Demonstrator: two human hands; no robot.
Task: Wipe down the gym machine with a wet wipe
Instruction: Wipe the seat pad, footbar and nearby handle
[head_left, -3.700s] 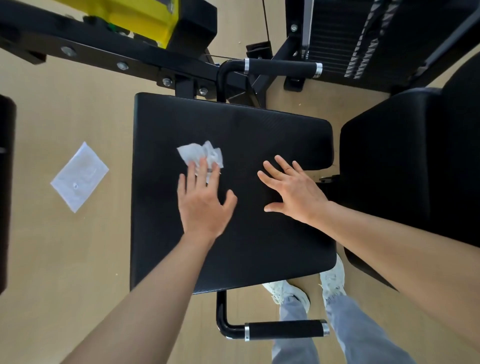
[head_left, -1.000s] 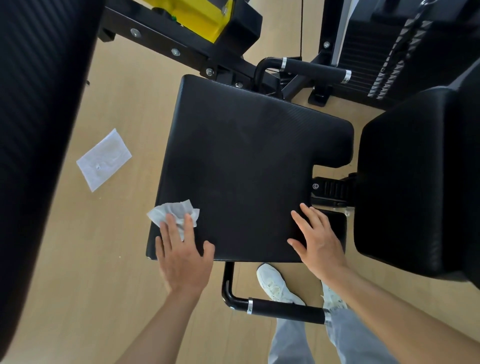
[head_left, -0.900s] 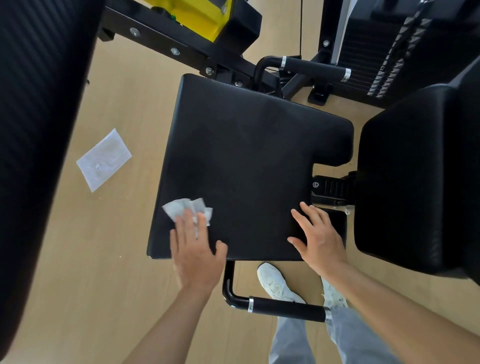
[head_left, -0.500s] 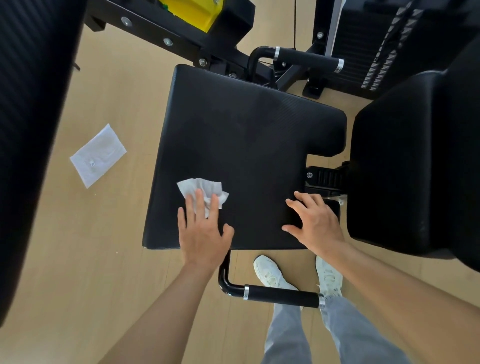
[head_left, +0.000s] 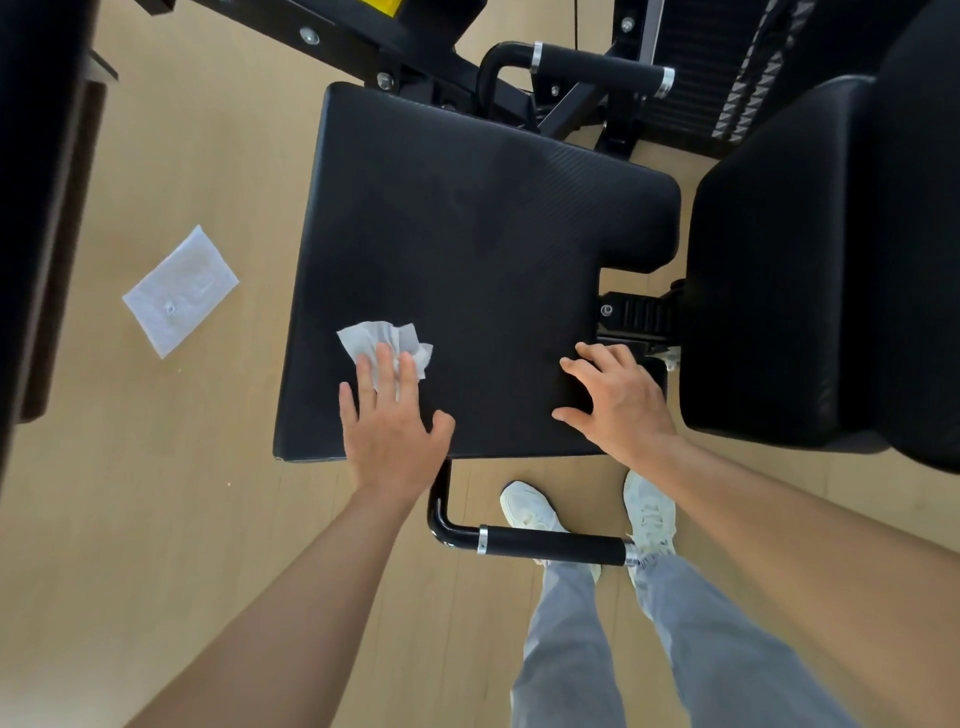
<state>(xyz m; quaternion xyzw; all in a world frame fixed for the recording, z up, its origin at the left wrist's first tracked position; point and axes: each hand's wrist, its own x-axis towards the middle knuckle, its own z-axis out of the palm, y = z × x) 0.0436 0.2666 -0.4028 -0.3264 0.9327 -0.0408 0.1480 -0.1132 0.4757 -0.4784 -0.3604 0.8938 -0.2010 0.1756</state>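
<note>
The gym machine's black padded seat fills the middle of the head view. A crumpled white wet wipe lies on its near left part. My left hand presses the wipe flat with straight fingers, the palm over the seat's near edge. My right hand rests on the seat's near right corner, fingers bent over the edge by the notch. Part of the wipe is hidden under my fingers.
A black back pad stands right of the seat. Black handles sit at the near side and far side. A white wrapper lies on the wooden floor at left. A dark pad borders the left edge. My shoes are below.
My left hand has slid the wipe from the seat's near left corner rightward and a little farther in. My right hand stayed at the near right corner, its fingers curling over the edge.
</note>
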